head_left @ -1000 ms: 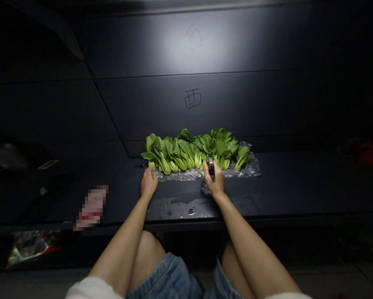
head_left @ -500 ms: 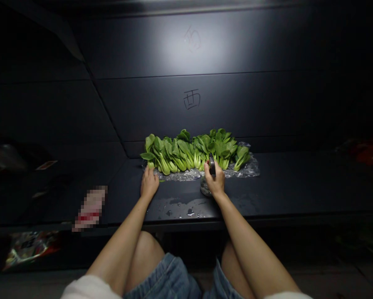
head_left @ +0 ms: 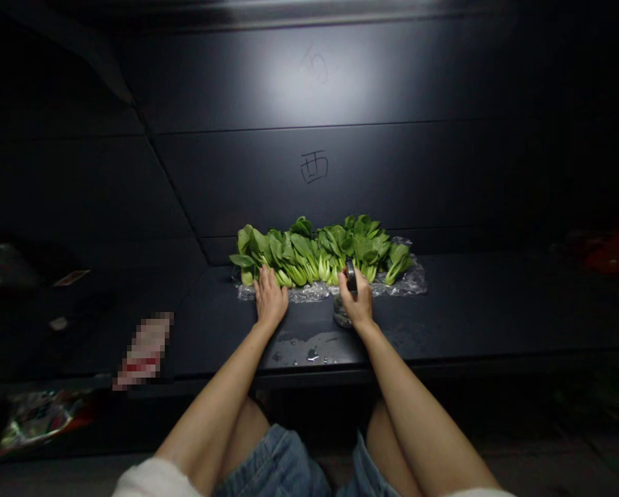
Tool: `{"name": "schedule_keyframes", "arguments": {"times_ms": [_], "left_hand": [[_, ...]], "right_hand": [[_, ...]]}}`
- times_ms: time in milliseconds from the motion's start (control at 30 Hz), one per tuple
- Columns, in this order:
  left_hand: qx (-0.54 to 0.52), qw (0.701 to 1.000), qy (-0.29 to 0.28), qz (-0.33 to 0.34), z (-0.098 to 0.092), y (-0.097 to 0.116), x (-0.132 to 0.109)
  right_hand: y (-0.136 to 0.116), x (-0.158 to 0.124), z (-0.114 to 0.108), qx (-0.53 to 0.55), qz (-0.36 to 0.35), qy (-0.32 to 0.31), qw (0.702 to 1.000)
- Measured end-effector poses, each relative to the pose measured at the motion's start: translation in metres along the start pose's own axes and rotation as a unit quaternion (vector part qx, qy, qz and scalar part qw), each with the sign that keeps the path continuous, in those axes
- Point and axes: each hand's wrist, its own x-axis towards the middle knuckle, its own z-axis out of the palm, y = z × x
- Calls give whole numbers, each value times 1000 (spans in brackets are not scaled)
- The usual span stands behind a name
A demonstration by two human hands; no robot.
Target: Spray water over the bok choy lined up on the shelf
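1. I log a small dark metallic object (head_left: 351, 276), its exact kind unclear at this resolution, held upright at the near edge of the row of bok choy (head_left: 319, 252).
2. The right hand (head_left: 359, 304) grips it, with the fingers (head_left: 346, 284) pinching it against the thumb. A clear, glassy lump (head_left: 341, 314) sits directly beneath that hand, and I cannot identify it.
3. The left hand (head_left: 270, 298) lies palm down, apart from the right, with the fingers (head_left: 266, 279) loosely spread. Their tips reach the edge of the plastic wrap (head_left: 407, 283) just short of the stems.
4. The bok choy lies in one tight row on that wrap, leaves away from me, at the far side of the worktop (head_left: 459, 324).
5. Wet marks (head_left: 312, 353) show on the worktop nearer me. A pixelated patch (head_left: 144, 351) lies off to the left, and a dark wall panel with a hand-drawn character (head_left: 314, 167) stands behind.
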Motion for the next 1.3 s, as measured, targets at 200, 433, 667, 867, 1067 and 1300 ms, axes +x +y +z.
{"name": "schedule_keyframes", "arguments": {"times_ms": [200, 433, 667, 867, 1067, 1300], "left_hand": [[44, 998, -40, 38, 7, 14, -10], [69, 995, -62, 39, 7, 13, -12], [71, 995, -63, 40, 7, 14, -13], [76, 994, -72, 38, 5, 15, -12], [72, 995, -60, 44, 6, 15, -13], [65, 995, -64, 41, 6, 15, -13]], "right_hand": [[5, 2, -6, -18, 7, 6, 1000], [6, 2, -9, -18, 6, 4, 1000], [11, 4, -13, -42, 1, 15, 999], [12, 5, -16, -38, -1, 20, 999], [14, 6, -20, -65, -7, 31, 997], [20, 7, -24, -60, 6, 37, 997]]}}
